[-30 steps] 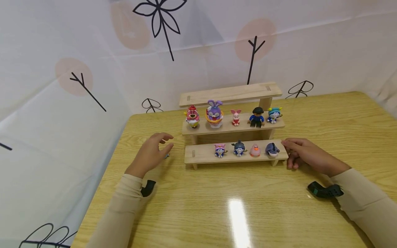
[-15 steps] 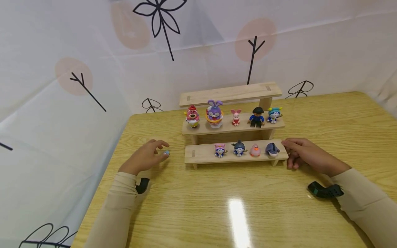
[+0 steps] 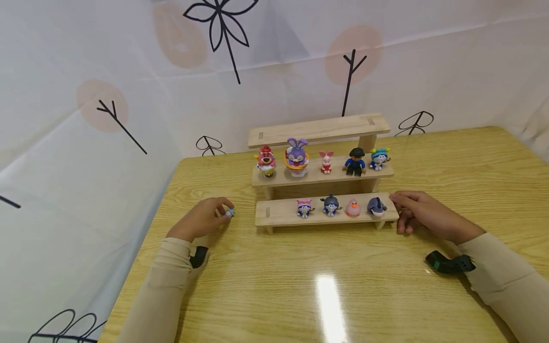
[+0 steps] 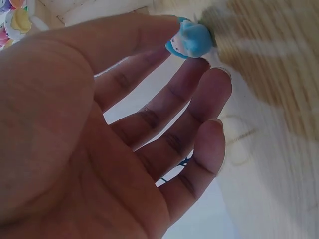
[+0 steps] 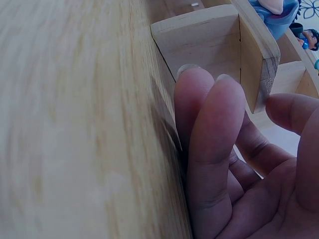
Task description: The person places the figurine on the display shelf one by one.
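A small light-blue figurine [image 4: 194, 39] with a pale face is pinched between the thumb and fingers of my left hand [image 3: 201, 220], low over the table left of the stepped wooden shelf [image 3: 280, 217]. In the left wrist view, the other fingers [image 4: 209, 144] bend loosely. My right hand [image 3: 433, 216] lies at the right end of the lowest step, its thumb touching the board's end. The right wrist view has the loosely bent fingers [image 5: 214, 129] beside the shelf's leg [image 5: 204, 42]. A grey-blue donkey-like figurine [image 3: 376, 207] sits nearest to this hand.
On the lowest step also stand a pink bird [image 3: 353, 208] and two small hatted figurines. Several figurines line the middle step, among them a purple rabbit [image 3: 296, 157] and a red-and-white piglet [image 3: 326, 163]. A patterned white cloth [image 3: 279, 85] hangs behind the wooden table [image 3: 257, 286].
My left hand has come down and back toward the left, and its thumb and fingers have closed on the blue figurine. The right hand and the shelf have stayed put.
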`<action>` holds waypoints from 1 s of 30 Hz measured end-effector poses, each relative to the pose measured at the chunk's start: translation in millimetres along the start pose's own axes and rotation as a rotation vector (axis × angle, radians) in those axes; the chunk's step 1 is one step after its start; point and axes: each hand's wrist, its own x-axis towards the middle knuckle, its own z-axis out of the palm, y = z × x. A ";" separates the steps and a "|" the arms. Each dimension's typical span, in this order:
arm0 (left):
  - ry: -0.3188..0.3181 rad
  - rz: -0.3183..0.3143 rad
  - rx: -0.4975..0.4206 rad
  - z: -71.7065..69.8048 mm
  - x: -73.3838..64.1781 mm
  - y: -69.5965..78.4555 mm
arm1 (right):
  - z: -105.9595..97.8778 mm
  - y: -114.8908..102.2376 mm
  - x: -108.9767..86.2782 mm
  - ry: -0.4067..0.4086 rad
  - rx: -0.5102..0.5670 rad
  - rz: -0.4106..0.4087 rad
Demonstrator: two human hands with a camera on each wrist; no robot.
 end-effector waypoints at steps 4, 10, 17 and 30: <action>0.001 -0.002 0.001 2.5 0.8 -0.4 | 0.0 0.1 0.5 0.005 0.000 0.002; -0.004 0.005 -0.008 3.4 1.2 -0.1 | -0.3 0.2 0.8 0.004 0.000 0.009; -0.019 0.005 -0.022 6.0 3.1 -0.7 | -1.2 0.9 1.2 0.002 -0.001 0.017; -0.008 0.036 -0.074 5.7 3.4 4.4 | -1.0 -0.2 0.6 0.001 -0.001 0.016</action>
